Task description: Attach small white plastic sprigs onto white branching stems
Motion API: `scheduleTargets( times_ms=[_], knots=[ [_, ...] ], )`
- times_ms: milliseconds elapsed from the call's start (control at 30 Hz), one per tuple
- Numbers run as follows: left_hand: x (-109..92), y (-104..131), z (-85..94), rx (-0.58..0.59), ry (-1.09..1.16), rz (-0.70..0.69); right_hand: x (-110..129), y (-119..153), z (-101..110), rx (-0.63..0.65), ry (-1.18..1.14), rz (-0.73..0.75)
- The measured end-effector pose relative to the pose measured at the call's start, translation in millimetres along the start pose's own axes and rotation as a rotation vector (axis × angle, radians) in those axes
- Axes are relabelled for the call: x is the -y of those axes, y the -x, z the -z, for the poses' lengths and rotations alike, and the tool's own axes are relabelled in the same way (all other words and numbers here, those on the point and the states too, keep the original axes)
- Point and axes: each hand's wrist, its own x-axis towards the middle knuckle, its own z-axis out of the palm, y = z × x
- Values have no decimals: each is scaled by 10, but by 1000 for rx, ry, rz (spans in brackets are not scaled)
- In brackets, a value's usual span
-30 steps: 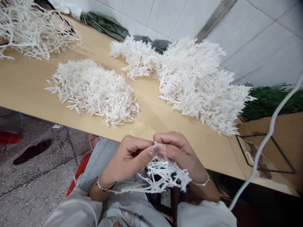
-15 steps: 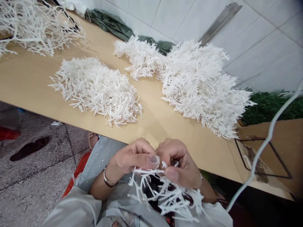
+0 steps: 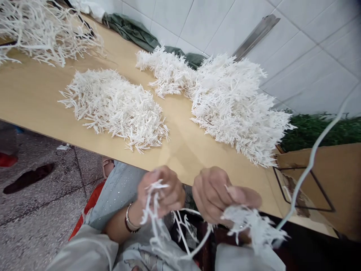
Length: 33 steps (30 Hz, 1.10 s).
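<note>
White branched strands [image 3: 154, 216] hang above the person's lap, with the left hand's [image 3: 162, 192] curled fingers clamped on them. Fingers of the right hand [image 3: 222, 194] close on a white tuft [image 3: 251, 226]. Beyond, a bushy white pile [image 3: 118, 109] covers part of the desk [image 3: 180, 150].

Pale tiled wall [image 3: 214, 26] spans eleven to two o'clock, a grey metal strip [image 3: 255, 37] slanting across it between one and two. A tan table [image 3: 34, 98] runs from nine to four; speckled floor [image 3: 42, 214], darkly seamed, lies at eight.
</note>
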Motion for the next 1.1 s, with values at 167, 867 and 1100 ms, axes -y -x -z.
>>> scheduleTargets(
  times_ms=[167,867,1100],
  knots=[
    [-440,29,100,174,188,-593,-130,-7,-26,-10,-9,78],
    [-229,-121,117,-10,-167,-496,870,-22,424,-875,1250,142],
    [-199,-138,80,-32,-88,-399,858,-87,969,-772,1905,-42]
  ],
)
